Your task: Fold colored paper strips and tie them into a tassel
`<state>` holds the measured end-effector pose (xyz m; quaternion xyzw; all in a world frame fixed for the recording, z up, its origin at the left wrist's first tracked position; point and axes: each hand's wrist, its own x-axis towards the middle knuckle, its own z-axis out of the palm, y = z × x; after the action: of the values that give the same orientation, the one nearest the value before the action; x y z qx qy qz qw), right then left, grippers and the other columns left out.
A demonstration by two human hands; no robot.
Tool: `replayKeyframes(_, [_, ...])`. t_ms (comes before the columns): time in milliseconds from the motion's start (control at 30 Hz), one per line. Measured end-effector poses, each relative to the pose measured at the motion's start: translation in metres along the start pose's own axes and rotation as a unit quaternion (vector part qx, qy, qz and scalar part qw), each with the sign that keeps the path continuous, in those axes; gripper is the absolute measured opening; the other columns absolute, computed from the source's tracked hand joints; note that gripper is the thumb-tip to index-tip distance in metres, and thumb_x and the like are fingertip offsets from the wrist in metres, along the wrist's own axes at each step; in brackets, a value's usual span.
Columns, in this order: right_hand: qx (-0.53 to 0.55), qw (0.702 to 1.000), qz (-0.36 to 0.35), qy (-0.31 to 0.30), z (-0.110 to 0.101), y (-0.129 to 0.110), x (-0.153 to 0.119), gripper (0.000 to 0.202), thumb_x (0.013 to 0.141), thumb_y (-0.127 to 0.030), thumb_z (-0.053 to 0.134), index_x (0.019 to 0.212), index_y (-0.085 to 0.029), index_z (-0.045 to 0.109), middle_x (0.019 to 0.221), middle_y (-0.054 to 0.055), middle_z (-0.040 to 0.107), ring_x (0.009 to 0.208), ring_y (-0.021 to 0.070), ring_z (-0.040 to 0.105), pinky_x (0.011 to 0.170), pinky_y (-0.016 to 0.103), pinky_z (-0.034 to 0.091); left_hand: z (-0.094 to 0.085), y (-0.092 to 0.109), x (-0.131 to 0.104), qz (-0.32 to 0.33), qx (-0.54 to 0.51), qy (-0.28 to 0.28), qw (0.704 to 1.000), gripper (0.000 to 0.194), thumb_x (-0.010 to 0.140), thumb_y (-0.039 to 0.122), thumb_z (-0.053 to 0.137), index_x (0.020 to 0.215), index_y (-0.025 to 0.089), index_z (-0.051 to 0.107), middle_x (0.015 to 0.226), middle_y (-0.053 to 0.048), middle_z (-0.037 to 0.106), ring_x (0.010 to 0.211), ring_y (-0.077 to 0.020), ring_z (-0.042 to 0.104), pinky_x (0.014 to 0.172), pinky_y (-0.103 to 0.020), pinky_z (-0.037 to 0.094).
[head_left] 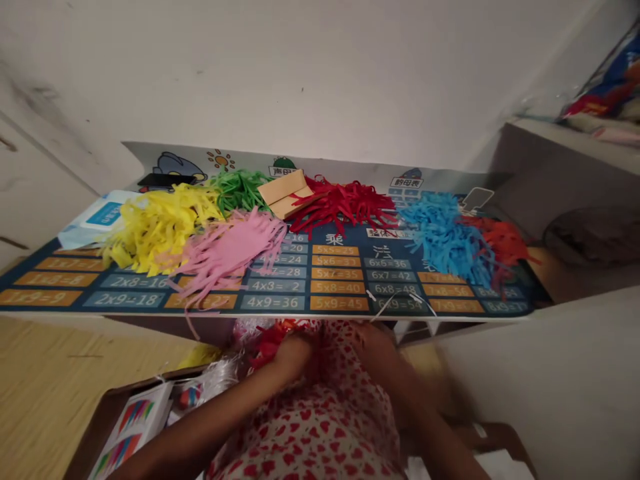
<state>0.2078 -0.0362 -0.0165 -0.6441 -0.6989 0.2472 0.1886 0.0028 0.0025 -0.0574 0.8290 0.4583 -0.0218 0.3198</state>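
Below the table edge, over my lap, my left hand is closed on a bunch of red paper fringe. My right hand is beside it, also at lap height under the edge; its fingers are dim and partly hidden, so their grip does not show. A thin white string lies on the table edge just above my right hand. Cut fringe bundles lie on the table: yellow, green, pink, red, blue and orange-red.
A printed multiplication mat covers the table. A folded tan card rests between the green and red fringe. At the left lie a blue-and-white packet and a dark phone-like object. A box with coloured prints is beside my lap.
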Motion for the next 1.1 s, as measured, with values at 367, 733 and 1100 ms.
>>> replayKeyframes(367, [0.239,0.969,0.063,-0.023,0.083,-0.019,-0.023,0.020,0.080,-0.023,0.052,0.078,-0.017,0.071,0.075,0.004,0.072,0.069,0.0196,0.065,0.065,0.028,0.047,0.007,-0.017,-0.010,0.011,-0.330,0.097,0.939,0.013,0.075,0.029,0.061,0.071,0.016,0.061,0.066,0.002,0.062,0.063,-0.0132,0.054,0.060,-0.023,0.039])
replayKeyframes(733, [0.320,0.945,0.061,-0.015,0.089,-0.022,-0.024,0.031,0.076,-0.030,0.054,0.102,-0.018,0.065,0.094,0.005,0.071,0.081,0.0202,0.066,0.071,0.029,0.049,-0.001,-0.008,-0.018,0.005,-0.526,0.138,0.839,0.034,0.056,0.043,0.078,0.070,0.017,0.061,0.058,0.005,0.053,0.056,-0.0115,0.046,0.055,-0.023,0.034])
replayKeyframes(1100, [0.176,0.980,0.086,-0.043,0.080,0.002,-0.058,0.034,0.074,-0.034,0.064,0.045,-0.018,0.060,0.044,-0.004,0.050,0.049,0.0122,0.048,0.053,0.022,0.033,-0.060,0.005,-0.059,0.013,-0.669,0.128,0.732,0.042,0.060,0.051,0.081,0.069,0.014,0.061,0.049,0.006,0.052,0.044,-0.0055,0.040,0.044,-0.018,0.031])
